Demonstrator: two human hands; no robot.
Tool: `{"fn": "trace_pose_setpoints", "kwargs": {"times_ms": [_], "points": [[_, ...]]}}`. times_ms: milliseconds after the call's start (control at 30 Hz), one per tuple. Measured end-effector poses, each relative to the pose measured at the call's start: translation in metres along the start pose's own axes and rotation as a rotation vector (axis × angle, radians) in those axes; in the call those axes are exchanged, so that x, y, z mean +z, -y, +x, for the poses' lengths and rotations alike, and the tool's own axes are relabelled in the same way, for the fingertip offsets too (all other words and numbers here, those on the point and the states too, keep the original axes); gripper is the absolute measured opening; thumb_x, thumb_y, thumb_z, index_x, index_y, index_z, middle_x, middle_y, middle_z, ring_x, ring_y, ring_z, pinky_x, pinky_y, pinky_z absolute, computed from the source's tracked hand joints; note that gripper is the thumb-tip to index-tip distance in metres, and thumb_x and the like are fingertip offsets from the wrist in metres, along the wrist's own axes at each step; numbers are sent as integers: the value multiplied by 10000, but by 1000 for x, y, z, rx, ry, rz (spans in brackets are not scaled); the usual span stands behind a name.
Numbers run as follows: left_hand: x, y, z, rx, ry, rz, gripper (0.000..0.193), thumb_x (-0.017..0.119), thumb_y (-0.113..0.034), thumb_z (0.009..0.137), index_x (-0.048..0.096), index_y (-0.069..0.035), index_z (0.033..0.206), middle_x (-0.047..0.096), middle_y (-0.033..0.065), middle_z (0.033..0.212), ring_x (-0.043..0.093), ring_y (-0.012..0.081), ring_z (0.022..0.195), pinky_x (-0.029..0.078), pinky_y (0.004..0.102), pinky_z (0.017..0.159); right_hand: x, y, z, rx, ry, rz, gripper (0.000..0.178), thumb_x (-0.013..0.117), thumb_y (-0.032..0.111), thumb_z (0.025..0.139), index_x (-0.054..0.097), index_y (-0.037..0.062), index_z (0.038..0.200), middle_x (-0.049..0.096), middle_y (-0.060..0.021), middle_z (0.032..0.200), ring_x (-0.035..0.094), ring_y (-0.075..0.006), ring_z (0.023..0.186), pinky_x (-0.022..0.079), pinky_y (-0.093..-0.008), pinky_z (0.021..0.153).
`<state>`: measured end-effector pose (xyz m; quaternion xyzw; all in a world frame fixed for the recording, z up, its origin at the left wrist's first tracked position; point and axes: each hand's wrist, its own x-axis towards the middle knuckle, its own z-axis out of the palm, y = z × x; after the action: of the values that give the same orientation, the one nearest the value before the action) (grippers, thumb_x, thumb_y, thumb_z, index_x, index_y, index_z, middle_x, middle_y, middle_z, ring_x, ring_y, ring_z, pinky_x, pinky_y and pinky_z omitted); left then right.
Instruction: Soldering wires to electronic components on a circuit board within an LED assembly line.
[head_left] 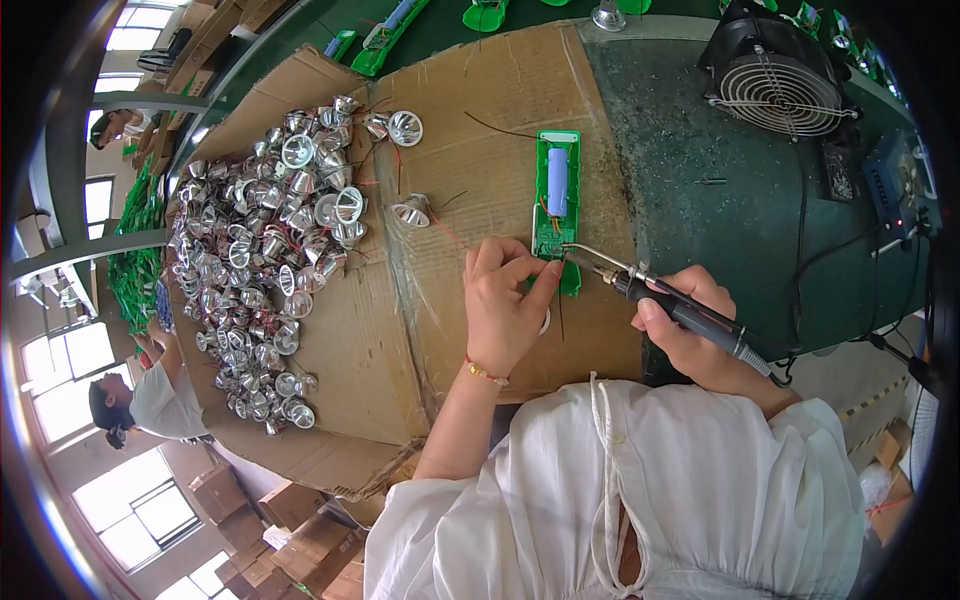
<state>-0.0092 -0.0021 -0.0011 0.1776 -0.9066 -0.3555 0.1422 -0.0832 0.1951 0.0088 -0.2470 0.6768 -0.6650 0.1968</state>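
Note:
My right hand [690, 318] grips a black soldering iron [712, 330], with a thin bent metal tube alongside it. The iron's tip and the tube's end meet at the small green circuit board [549, 243]. That board sits in an open green plastic casing [574, 190], below a lavender cylindrical battery [557, 182]. My left hand [503, 305] is closed, thumb and finger pinched at the board's lower edge; what they pinch is too small to tell. A pale curved rim shows beside that hand, mostly hidden. A dark wire runs down near the fingertips.
Many silver reflector cups [265, 250] with wires are heaped on the cardboard [480, 90] at left. One loose reflector cup [411, 210] lies nearer. A black fan [780, 90] stands far right, near a blue box [890, 185] with cables. Another person [150, 400] works at far left.

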Motion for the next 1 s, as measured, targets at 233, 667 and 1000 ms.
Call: {"fn": "trace_pose_setpoints", "kwargs": {"times_ms": [233,667,1000], "points": [[-1,0,0,-11,18,15,103,695,-150,712,679,-51,740,532,51,800,469,215,801,393,323,731,-1,5,-2,32,-6,-19,186,625,83,802,484,-24,861,635,-103,689,624,-112,614,492,-231,548],[1,-1,0,-22,10,-13,121,695,-168,704,664,-52,696,535,54,791,469,242,803,377,345,745,-6,-2,-5,15,-118,37,168,568,76,833,463,-28,913,594,-117,676,580,-124,573,488,-241,538],[-17,-15,0,-276,-30,-366,124,677,-126,745,668,-10,788,609,74,853,601,159,699,480,270,613,-32,-11,-3,1,-237,86,184,591,77,828,474,-31,921,604,-116,689,581,-118,583,484,-233,533]]}}
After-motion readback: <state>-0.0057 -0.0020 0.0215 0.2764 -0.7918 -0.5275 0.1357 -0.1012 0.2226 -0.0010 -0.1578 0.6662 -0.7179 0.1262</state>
